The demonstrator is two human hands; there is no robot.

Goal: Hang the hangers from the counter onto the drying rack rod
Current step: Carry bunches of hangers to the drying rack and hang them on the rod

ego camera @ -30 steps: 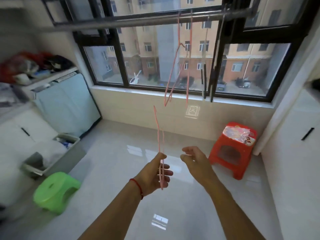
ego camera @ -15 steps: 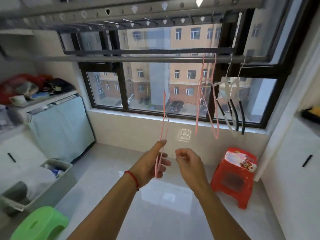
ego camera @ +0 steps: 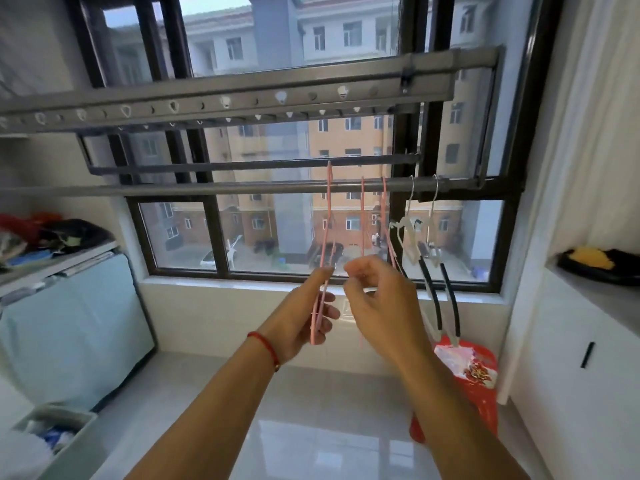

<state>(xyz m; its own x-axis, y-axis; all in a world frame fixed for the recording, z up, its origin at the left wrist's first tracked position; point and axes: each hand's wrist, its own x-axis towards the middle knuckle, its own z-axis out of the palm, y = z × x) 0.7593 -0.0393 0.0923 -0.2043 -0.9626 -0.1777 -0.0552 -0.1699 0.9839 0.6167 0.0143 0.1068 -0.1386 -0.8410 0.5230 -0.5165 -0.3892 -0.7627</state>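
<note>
My left hand (ego camera: 304, 317) grips a thin pink hanger (ego camera: 327, 216) by its lower part and holds it upright. Its hook reaches just above the grey drying rack rod (ego camera: 207, 189); I cannot tell whether it touches the rod. Two more pink hangers (ego camera: 362, 216) hang from the rod just to the right. Further right hang two white hangers with black grips (ego camera: 433, 271). My right hand (ego camera: 377, 299) hovers beside the left one with fingers loosely curled, and nothing shows in it.
A perforated rack bar (ego camera: 225, 102) runs overhead in front of the window. A red stool (ego camera: 464, 375) stands below right, beside a white counter (ego camera: 588, 299). A covered appliance (ego camera: 69, 323) and a bin (ego camera: 52, 431) stand at left.
My left hand has lifted the pink hanger up until its hook is level with the rod. My right hand rose alongside it, and my view tilted upward.
</note>
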